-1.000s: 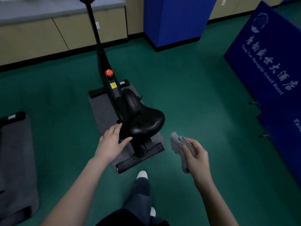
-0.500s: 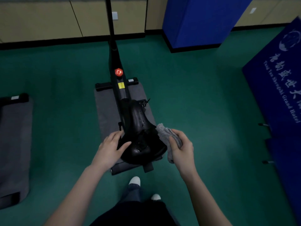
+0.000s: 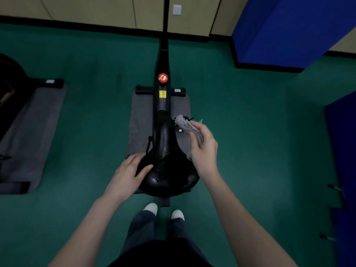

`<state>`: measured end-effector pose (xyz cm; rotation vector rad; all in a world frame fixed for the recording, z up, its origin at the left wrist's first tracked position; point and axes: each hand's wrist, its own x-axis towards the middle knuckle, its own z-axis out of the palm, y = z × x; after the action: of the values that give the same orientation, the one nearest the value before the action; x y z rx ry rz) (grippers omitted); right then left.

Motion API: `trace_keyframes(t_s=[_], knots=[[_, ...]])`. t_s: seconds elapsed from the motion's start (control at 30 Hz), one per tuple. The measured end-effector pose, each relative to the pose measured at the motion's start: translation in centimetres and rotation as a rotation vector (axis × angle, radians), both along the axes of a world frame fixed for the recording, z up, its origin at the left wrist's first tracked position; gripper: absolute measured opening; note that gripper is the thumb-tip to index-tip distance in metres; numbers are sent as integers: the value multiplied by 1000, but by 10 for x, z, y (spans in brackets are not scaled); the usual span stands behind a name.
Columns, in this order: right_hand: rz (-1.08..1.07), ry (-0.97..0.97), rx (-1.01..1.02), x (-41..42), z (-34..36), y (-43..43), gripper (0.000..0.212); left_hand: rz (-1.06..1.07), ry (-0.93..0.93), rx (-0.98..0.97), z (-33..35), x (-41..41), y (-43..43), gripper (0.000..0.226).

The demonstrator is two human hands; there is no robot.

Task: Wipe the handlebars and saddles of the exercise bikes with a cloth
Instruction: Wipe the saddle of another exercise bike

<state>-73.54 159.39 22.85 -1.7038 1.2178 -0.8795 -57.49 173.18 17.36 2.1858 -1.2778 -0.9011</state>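
Fingers [image 3: 194, 138] of right hand [image 3: 204, 151] curled round a bunched grey cloth [image 3: 184, 125], thumb on the near side, wad sticks out forward past the knuckles. Cloth sits just right of the narrow nose of the glossy black bike saddle [image 3: 165, 149], level with a small white-dot bolt; looks to be touching the nose's side, actual contact hard to confirm

Left hand [image 3: 127, 176] lies on the wide rear left part of the saddle, fingers [image 3: 134, 158] lightly spread and mostly straight along the left edge, thumb angled apart onto the top surface. No pinch, just resting flat

Saddle at frame centre, nose pointing away from the person, on a black exercise bike frame [image 3: 163, 105] with a round red knob [image 3: 163, 78] and a yellow rectangular sticker [image 3: 162, 94] below it. Thin black post runs up out of view, handlebars not visible. Bike stands on a grey rectangular floor mat [image 3: 141, 120] on green floor [image 3: 250, 132]

Person's white shoe toes [image 3: 150, 208] and dark trousers directly behind the saddle

Far left: second black bike [image 3: 9, 83], partly cut off, on its own grey mat [image 3: 32, 132]. Blue padded block [image 3: 279, 29] upper right, beige cabinet fronts [image 3: 86, 10] along the back wall, white wall plate [image 3: 176, 9] beside the post
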Motion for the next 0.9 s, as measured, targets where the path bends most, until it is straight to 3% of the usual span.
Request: trace_keyframes(t_s=[0.23,0.43,0.9], knots=[[152,-5,-54,1,-16,-37,26,177,30,-10,-7,-25,9,70],[329,11,-127,18,-33,-52,26,247,4,-65,-13,-34,9,66],[906,370,-529,26,-62,-34,37,252,34,-145,-20,-24,11,62]])
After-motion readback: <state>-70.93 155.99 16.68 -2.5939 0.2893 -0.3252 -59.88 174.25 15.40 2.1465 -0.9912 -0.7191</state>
